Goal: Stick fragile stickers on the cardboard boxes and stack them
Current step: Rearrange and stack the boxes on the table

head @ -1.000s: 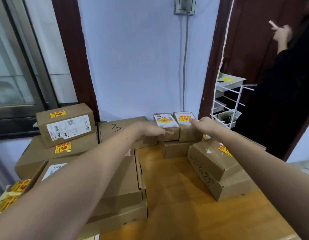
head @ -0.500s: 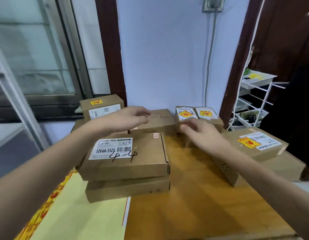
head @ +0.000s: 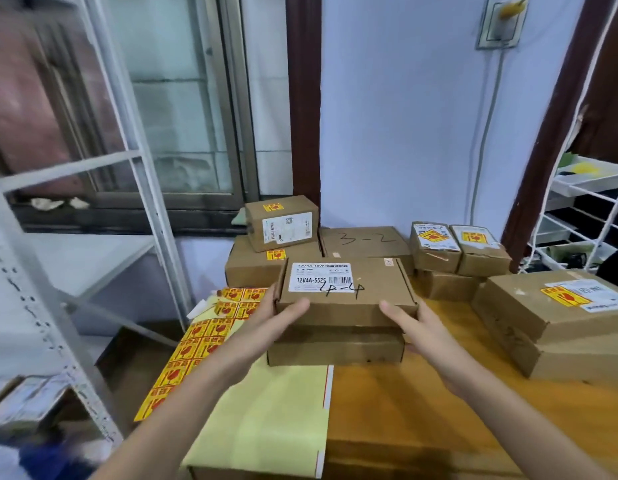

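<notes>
Wooden tabletop below a pale blue wall, boxes crowding its far side. Both hands grip the flat box marked "4-4": left hand curled round its left near corner, right hand round the right. It sits atop 1 similar box. Just left lies the fragile sticker sheet; 2 stickered small boxes sit behind, a stickered stack right.
</notes>
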